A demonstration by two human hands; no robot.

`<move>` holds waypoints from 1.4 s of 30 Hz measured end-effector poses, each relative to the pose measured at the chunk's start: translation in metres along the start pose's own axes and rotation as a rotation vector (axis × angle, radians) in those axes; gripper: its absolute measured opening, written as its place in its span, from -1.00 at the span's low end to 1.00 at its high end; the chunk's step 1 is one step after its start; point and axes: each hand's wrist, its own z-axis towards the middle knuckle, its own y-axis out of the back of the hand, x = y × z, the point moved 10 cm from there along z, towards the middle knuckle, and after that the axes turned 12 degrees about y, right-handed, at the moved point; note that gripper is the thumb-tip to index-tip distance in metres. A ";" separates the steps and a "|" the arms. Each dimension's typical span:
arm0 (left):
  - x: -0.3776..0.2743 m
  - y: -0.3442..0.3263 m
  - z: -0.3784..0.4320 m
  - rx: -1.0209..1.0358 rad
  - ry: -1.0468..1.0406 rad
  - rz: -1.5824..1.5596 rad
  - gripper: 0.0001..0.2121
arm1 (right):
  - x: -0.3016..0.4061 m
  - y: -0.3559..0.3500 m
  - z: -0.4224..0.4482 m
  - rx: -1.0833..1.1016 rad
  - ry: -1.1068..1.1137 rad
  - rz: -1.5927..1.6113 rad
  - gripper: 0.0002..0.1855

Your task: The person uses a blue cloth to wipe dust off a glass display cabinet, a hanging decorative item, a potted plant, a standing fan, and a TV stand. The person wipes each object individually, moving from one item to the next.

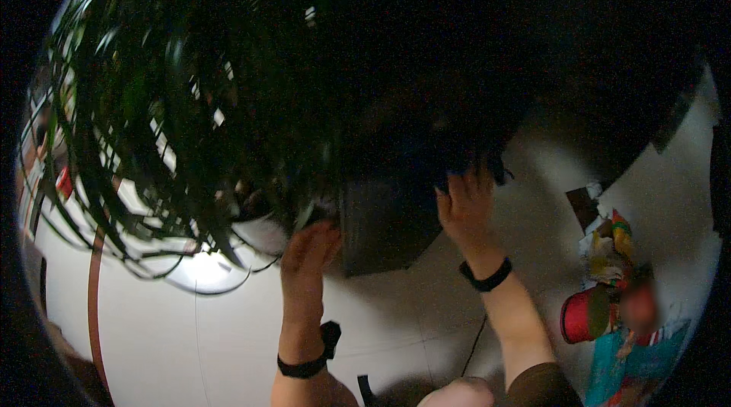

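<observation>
A dark, flat-sided object like a box stands before me, its upper part lost in shadow. Along its lower left side is my left hand, fingers pointing up beside a pale plant pot. Blur hides whether those fingers grip anything. My right hand reaches up on the object's right, its fingertips against something dark blue or black that I cannot make out. Each wrist wears a black band. Long, narrow leaves of a potted plant hang over the left side, close to my left hand.
Pale floor lies below, with a dark cord and a bright light patch. On the right are a red round container, colourful packets and teal fabric or plastic. A brown strip runs down the left.
</observation>
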 end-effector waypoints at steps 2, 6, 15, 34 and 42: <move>0.005 0.001 0.006 -0.036 0.045 0.058 -0.69 | 0.007 -0.017 -0.008 0.060 -0.061 -0.002 -0.55; 0.012 0.000 0.009 -0.030 0.034 0.054 -0.72 | -0.006 -0.041 -0.046 0.114 -0.147 0.183 -0.48; 0.017 0.001 0.013 -0.035 0.052 0.102 -0.78 | -0.056 -0.040 -0.070 -0.157 -0.897 0.659 -0.49; 0.055 -0.011 0.017 -0.033 0.072 0.250 -0.81 | -0.045 -0.059 -0.145 0.012 -0.974 0.825 -0.68; 0.099 -0.023 -0.023 -0.008 0.240 0.207 -0.78 | -0.073 0.107 -0.171 0.435 -1.236 0.929 -0.69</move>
